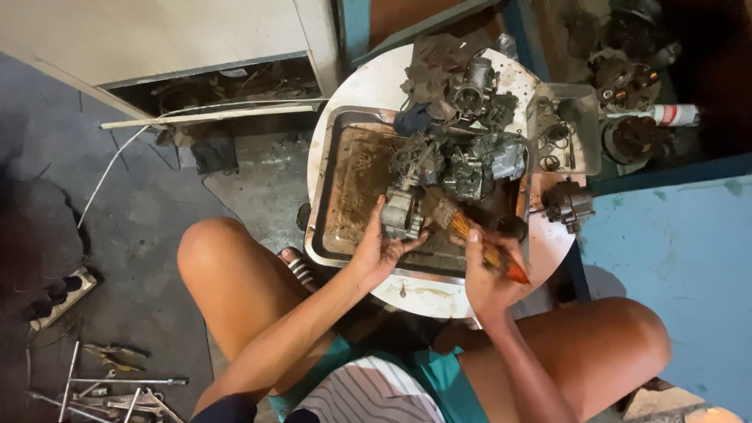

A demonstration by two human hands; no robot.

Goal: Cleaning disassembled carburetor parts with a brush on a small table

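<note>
Carburetor body (pixel 403 213), a small grey cast-metal block, sits at the near edge of the greasy metal tray (pixel 333 196) on the round white desk (pixel 376 82), and I judge it dense, rigid and oil-slick, best gripped around its blocky sides rather than its thin levers. Left hand (pixel 378 249) is half closed, cupping its near side. Right hand (pixel 487 276) is wrapped tightly round an orange-handled brush (pixel 478 239), bristles close against the part.
</note>
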